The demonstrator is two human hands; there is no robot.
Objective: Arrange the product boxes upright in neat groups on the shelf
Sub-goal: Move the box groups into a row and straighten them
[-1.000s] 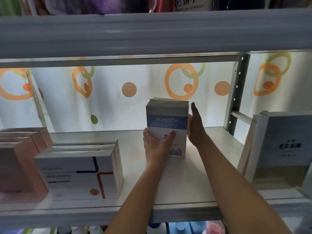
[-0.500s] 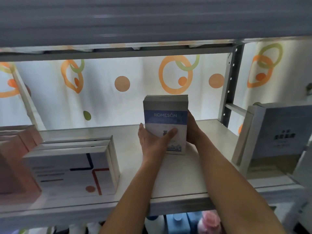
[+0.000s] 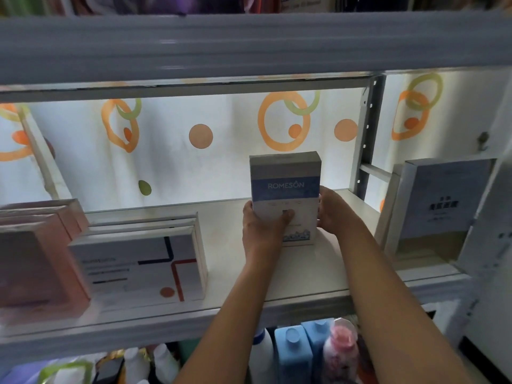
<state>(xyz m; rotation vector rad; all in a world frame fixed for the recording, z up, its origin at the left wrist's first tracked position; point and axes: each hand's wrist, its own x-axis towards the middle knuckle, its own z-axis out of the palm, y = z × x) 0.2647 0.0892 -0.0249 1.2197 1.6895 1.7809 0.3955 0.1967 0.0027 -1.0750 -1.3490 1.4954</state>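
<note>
The ROMESÔN box (image 3: 285, 198) is held upright on the shelf (image 3: 221, 306), gripped at its left side by the left hand (image 3: 263, 225) and at its right by the right hand (image 3: 331, 212).

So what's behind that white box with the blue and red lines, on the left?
Behind the white box with blue and red lines two more flat boxes stand upright, only their top edges showing. Their fronts are covered, so whether they match cannot be told.
</note>
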